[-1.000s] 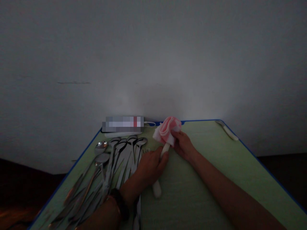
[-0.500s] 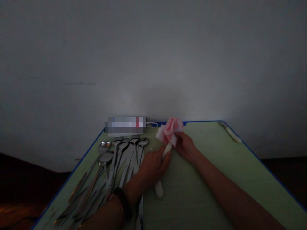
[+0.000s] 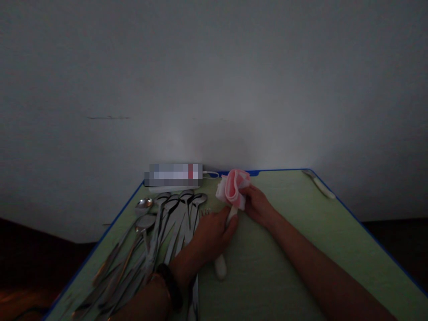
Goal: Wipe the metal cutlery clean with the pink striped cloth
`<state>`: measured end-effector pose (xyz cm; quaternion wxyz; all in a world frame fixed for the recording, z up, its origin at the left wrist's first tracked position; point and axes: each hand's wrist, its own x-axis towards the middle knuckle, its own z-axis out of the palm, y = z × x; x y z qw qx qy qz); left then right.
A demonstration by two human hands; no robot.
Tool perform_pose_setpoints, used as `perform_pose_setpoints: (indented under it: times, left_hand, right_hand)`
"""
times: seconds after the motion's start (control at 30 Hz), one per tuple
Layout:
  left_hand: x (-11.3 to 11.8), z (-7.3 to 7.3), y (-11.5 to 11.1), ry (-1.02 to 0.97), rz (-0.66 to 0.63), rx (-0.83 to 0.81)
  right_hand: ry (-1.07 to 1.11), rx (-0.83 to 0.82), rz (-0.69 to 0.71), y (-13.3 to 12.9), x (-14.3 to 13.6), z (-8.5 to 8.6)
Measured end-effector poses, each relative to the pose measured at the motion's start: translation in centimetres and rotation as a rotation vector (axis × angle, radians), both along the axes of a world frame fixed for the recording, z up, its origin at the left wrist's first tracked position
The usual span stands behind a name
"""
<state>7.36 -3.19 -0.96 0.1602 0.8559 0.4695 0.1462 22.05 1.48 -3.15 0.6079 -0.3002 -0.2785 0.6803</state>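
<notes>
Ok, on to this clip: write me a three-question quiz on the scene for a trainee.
1. Multiple choice: what does the left hand grip?
A) a thin white cable
B) a pale white handle running up to the folded pink-and-white cloth
C) a shiny ladle

2. True or false: the white-handled metal utensil near the far right corner of the pale green, blue-edged table lies apart from the shiny metal spoons.

3. Short answer: which wrist wears the dark band?

Key: 1 B; 2 true; 3 left.
</notes>
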Motion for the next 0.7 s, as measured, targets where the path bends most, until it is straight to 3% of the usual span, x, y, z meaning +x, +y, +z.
perform_pose_setpoints:
  times: [0.13, 0.33, 0.57, 0.7]
  left_hand:
    - [0.0, -0.1, 0.1, -0.003, 0.008, -0.004]
    - [-0.1, -0.1, -0.1, -0.07, 0.007, -0.022]
    - [-0.8, 0.0, -0.3, -0.281, -0.054, -0.08]
    - [-0.4, 0.1, -0.4, -0.261, -0.064, -0.088]
  right_hand:
    - [0.02, 0.024, 0.022, 0.0, -0.1, 0.1]
    - [0.217, 0.007, 0.019, 0.2, 0.0, 0.7]
    - [0.124, 0.039, 0.031, 0.0, 0.6, 0.1]
    - [0.122, 0.055, 0.045, 0.0, 0.9, 0.1]
